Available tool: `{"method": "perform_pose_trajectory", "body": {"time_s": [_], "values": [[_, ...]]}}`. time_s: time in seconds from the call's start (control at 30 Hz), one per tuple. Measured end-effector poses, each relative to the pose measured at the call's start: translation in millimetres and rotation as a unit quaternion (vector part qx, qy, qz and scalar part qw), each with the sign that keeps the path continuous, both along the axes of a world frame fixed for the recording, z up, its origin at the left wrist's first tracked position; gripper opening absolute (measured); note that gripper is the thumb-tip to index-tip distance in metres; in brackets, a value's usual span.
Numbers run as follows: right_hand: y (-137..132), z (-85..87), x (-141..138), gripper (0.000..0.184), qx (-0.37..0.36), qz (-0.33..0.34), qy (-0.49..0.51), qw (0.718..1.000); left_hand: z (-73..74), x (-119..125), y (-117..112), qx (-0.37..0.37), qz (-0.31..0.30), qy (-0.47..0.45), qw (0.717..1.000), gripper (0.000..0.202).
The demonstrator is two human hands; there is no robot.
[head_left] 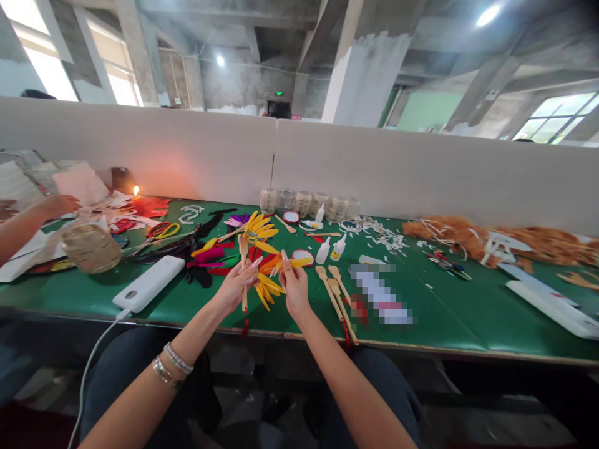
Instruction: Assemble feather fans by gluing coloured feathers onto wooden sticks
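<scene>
My left hand (235, 284) is closed around a thin wooden stick (244, 274) with a red tassel hanging off its lower end, held upright over the green table (444, 318). My right hand (294, 288) pinches a yellow feather (294, 263) beside it, the tip pointing right. Yellow and orange feathers (267, 285) fan out between and below the two hands. More yellow feathers (260, 229) on another stick lie just beyond them.
Several wooden sticks (334, 288) lie right of my hands, small glue bottles (330, 248) and glass jars (309, 202) behind. A white power bank (148, 284), woven basket (91, 248), scissors (163, 231) and lit candle (136, 194) sit left, where another person's arm (28, 221) reaches. Orange fluff (468, 236) lies right.
</scene>
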State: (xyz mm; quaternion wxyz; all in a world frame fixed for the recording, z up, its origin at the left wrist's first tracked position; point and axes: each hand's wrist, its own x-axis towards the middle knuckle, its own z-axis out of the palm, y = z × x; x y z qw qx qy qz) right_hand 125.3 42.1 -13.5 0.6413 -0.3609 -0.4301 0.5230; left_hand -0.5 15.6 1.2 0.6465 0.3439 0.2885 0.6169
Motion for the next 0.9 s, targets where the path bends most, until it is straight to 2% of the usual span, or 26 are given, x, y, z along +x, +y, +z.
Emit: {"method": "perform_pose_trajectory", "body": {"time_s": [0.27, 0.63, 0.9], "values": [[-3.5, 7.6, 3.9, 0.047, 0.014, -0.003, -0.028, 1.000, 4.3, 2.8, -4.3, 0.002, 0.011, 0.049, 0.999, 0.048], [0.2, 7.1, 11.8, 0.039, 0.064, 0.002, -0.067, 0.996, -0.7, 3.3, -5.4, 0.069, -0.002, 0.085, 0.994, 0.044], [-7.3, 14.2, 11.6, 0.041, 0.094, 0.001, -0.149, 0.984, -2.2, 3.3, -6.0, 0.088, -0.022, 0.139, 0.986, 0.042]]}}
